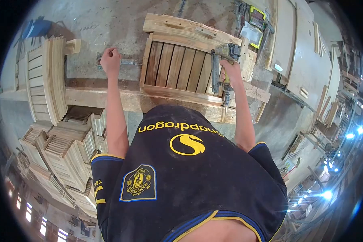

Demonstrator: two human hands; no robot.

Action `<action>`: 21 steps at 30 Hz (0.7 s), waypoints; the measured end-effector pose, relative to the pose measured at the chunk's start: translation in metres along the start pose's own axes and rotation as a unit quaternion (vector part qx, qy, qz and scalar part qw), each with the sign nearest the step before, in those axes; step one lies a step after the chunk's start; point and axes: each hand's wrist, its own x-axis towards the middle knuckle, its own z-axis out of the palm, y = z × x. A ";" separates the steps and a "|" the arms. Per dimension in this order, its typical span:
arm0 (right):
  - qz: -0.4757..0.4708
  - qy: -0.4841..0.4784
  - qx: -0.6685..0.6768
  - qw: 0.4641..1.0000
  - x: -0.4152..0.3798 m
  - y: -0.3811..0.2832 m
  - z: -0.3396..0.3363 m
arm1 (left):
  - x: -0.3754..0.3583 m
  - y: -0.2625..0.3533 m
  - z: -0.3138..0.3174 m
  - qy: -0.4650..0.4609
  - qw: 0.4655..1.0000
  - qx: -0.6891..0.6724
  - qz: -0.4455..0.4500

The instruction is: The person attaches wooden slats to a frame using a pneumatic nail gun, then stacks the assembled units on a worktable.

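Observation:
My right hand (231, 73) is wrapped around the grip of a pneumatic nail gun (229, 51). The gun sits over the right end of a slatted wooden panel (176, 64), whose slats lie between two wider rails. A hose fitting hangs from the handle's lower end. Left of the panel and apart from it, my left hand (110, 61) is raised over the bench with its fingers curled together. Whatever may be in those fingers is hidden. A wooden rail with two slots (173, 25) runs along the panel's far side.
Stacked slatted panels (48, 80) stand at the left, with more stacks (60, 153) below them. A clamp bar (129, 62) lies on the bench (101, 97). Yellow-edged boxes (257, 18) lie at the far right, near large pale boards (306, 52). A blue chair (37, 29) stands far left.

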 end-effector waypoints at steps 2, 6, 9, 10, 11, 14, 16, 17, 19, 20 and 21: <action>0.008 -0.007 -0.008 1.000 -0.002 -0.008 0.011 | 0.005 -0.007 0.002 0.016 1.000 0.005 0.021; -0.003 -0.049 -0.014 0.999 -0.001 -0.029 0.047 | 0.006 -0.010 0.004 0.037 0.999 0.024 0.015; -0.024 -0.096 -0.043 0.994 0.003 -0.037 0.076 | 0.008 -0.016 0.006 0.037 0.999 0.003 0.019; -0.025 -0.102 -0.048 0.993 0.005 -0.037 0.082 | 0.009 -0.018 0.007 0.044 0.999 0.003 0.015; -0.034 -0.112 -0.060 0.991 0.007 -0.036 0.086 | 0.009 -0.020 0.007 0.050 0.999 0.003 0.009; -0.033 -0.120 -0.076 0.989 0.010 -0.039 0.094 | 0.006 -0.017 0.009 0.069 0.998 -0.001 -0.006; -0.023 -0.116 -0.081 0.990 0.006 -0.042 0.100 | 0.005 -0.017 0.009 0.068 0.997 -0.013 -0.020; -0.034 -0.124 -0.079 0.989 0.005 -0.045 0.104 | 0.006 -0.016 0.009 0.065 0.997 -0.025 -0.027; -0.047 -0.136 -0.085 0.986 0.009 -0.050 0.115 | 0.009 -0.022 0.013 0.078 0.997 -0.010 -0.021; -0.063 -0.148 -0.080 0.984 0.014 -0.053 0.124 | 0.010 -0.025 0.013 0.086 0.996 0.010 -0.011; -0.079 -0.161 -0.073 0.981 0.015 -0.056 0.133 | 0.009 -0.023 0.013 0.093 0.996 0.009 -0.015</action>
